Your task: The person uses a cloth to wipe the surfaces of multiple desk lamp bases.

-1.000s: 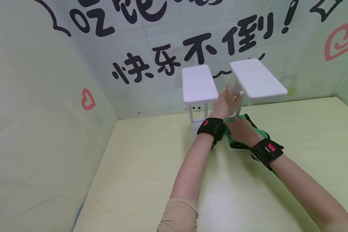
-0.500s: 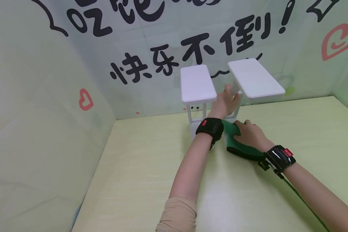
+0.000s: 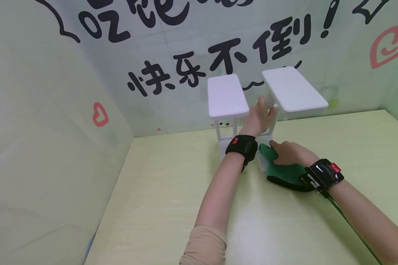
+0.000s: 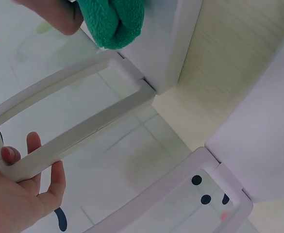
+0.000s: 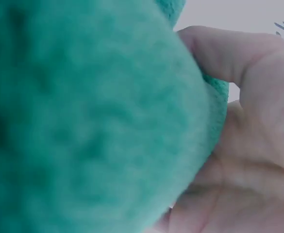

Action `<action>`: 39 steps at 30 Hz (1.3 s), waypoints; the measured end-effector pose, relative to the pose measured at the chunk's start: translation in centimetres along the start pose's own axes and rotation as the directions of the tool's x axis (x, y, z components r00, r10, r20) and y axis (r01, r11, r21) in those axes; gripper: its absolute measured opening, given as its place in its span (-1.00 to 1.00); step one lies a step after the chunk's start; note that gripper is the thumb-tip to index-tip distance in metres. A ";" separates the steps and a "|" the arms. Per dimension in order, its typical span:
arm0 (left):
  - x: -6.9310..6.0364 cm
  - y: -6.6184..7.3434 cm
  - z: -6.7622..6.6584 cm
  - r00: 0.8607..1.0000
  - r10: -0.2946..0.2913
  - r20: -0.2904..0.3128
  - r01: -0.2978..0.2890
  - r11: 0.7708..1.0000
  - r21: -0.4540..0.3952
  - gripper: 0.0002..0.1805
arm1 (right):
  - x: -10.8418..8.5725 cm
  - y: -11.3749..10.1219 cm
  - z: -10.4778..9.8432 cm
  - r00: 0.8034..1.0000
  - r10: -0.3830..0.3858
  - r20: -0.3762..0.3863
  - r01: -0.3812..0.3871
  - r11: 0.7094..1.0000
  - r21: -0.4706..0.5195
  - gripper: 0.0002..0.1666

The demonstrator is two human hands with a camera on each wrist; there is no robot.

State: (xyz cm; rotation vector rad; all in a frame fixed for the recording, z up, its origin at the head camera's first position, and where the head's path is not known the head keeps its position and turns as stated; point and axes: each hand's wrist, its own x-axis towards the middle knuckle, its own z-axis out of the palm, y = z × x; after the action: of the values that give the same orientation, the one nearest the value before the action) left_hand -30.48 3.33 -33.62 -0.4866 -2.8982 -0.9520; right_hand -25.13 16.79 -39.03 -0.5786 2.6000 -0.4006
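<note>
Left hand grips the rightmost white, flat-topped plastic stand by its support bar; right hand pinches a green, fleecy, black-edged cloth beside that stand's base; likely mid-wipe; next stroke wants stand braced, cloth pressed flat.

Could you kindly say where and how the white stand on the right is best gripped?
Probably by a slim frame bar below its top plate, from the left, where the left hand holds it: the gap beside it lets a grip close round.
</note>
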 end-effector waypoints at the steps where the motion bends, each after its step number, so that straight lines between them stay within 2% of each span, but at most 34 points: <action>1: 0.0 0.0 0.0 1.000 0.000 0.000 0.000 1.000 0.004 -0.57 | 0.1 0.0 -0.1 1.000 -0.002 -0.007 0.002 1.000 0.009 -0.22; 5: 0.0 -0.2 -0.1 1.000 0.004 -0.003 -0.004 1.000 -0.008 -0.58 | 1.0 0.2 -0.1 0.989 -0.022 -0.144 0.028 0.999 0.043 -0.24; 8: 0.1 -0.2 -0.1 1.000 0.009 0.001 -0.009 0.999 -0.031 -0.58 | 1.4 0.2 -0.1 0.975 -0.032 -0.222 0.036 0.999 0.013 -0.16; 10: 0.1 -0.2 -0.2 1.000 0.008 0.002 -0.008 0.999 -0.035 -0.59 | 1.5 0.1 -0.1 0.979 -0.028 -0.203 0.027 1.000 -0.012 -0.16; 13: 0.1 -0.1 -0.2 1.000 0.001 0.003 -0.001 1.000 -0.015 -0.60 | 1.3 -0.3 -0.3 0.996 0.002 -0.090 -0.005 0.999 -0.042 -0.23; 15: 0.1 0.0 -0.2 1.000 -0.002 0.003 0.002 1.000 -0.002 -0.59 | 1.2 -0.6 -0.5 1.000 0.024 -0.014 -0.025 0.999 -0.044 -0.25; 17: 0.1 0.0 -0.2 1.000 0.004 0.005 -0.004 1.000 -0.001 -0.58 | 1.3 -0.8 -0.8 0.999 0.041 0.013 -0.041 0.998 -0.040 -0.28; 18: 0.1 0.0 -0.2 1.000 0.009 0.005 -0.009 1.000 -0.007 -0.58 | 1.5 -0.7 -0.8 0.999 0.036 -0.005 -0.036 0.999 -0.036 -0.30; 20: 0.0 0.0 -0.2 1.000 0.014 0.006 -0.014 1.000 -0.021 -0.58 | 1.8 -0.5 -0.8 0.996 -0.009 -0.094 0.006 1.000 -0.030 -0.32; 23: 0.0 0.0 -0.1 1.000 0.016 0.010 -0.015 0.999 -0.043 -0.57 | 2.2 0.3 -0.5 0.972 -0.059 -0.227 0.057 0.998 -0.017 -0.30; 25: -0.1 0.1 0.0 1.000 0.017 0.019 -0.016 0.999 -0.047 -0.57 | 2.2 0.6 -0.4 0.966 -0.068 -0.250 0.065 0.998 -0.017 -0.29; 27: -0.1 0.2 0.0 1.000 0.015 0.024 -0.014 0.999 -0.041 -0.57 | 1.8 0.7 -0.4 0.980 -0.020 -0.198 0.023 1.000 0.014 -0.26; 30: 0.0 0.3 0.0 1.000 0.009 0.028 -0.008 1.000 -0.020 -0.57 | 1.1 0.3 -0.8 0.998 0.040 -0.052 -0.040 0.999 -0.003 -0.24; 32: 0.0 0.3 0.0 1.000 0.000 0.026 0.001 1.000 -0.005 -0.57 | 0.6 -0.2 -0.9 0.998 0.057 0.041 -0.056 0.998 -0.029 -0.21; 34: 0.0 0.3 -0.1 1.000 -0.004 0.025 0.004 1.000 0.005 -0.57 | 0.4 -0.6 -1.0 0.995 0.050 0.086 -0.046 0.998 -0.053 -0.25; 36: 0.0 0.2 0.0 1.000 -0.005 0.022 0.005 1.000 0.003 -0.57 | 0.4 -0.8 -0.8 0.997 0.035 0.063 -0.032 0.998 -0.046 -0.29; 39: -0.2 0.0 0.1 1.000 -0.005 0.016 0.006 1.000 -0.014 -0.58 | 1.0 -0.4 -0.2 0.996 -0.004 -0.092 0.002 1.000 -0.023 -0.34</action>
State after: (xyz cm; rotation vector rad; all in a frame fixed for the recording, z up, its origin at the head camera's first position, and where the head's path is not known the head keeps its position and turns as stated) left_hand -30.28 3.36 -33.70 -0.4895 -2.9104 -0.9746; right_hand -25.93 16.02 -39.06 -0.5849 2.6949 -0.4078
